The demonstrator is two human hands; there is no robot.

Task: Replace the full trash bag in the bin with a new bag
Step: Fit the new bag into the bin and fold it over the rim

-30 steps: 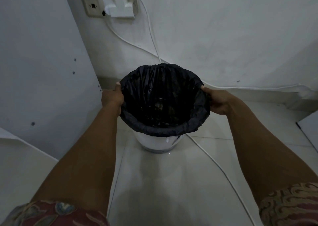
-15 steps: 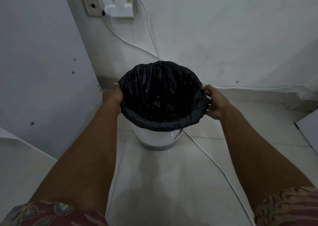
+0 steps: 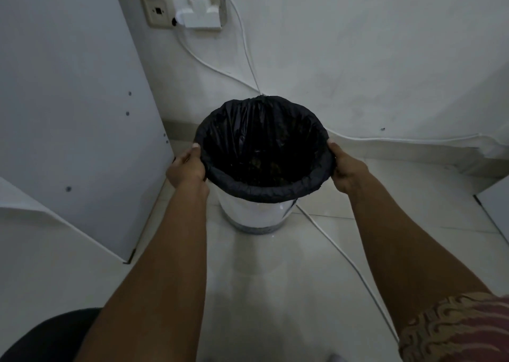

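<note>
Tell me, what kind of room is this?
Probably a corner of a home: a small bin with a black bag on a tiled floor, below a wall socket with white cables.

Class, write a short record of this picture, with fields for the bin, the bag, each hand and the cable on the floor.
bin: white bin, upright on the tiled floor near the wall
bag: black trash bag lines it, edge folded over the rim
left: left hand grips the bag's folded edge
right: right hand grips the opposite edge
cable: white cable runs over the floor past the bin's right side
</note>
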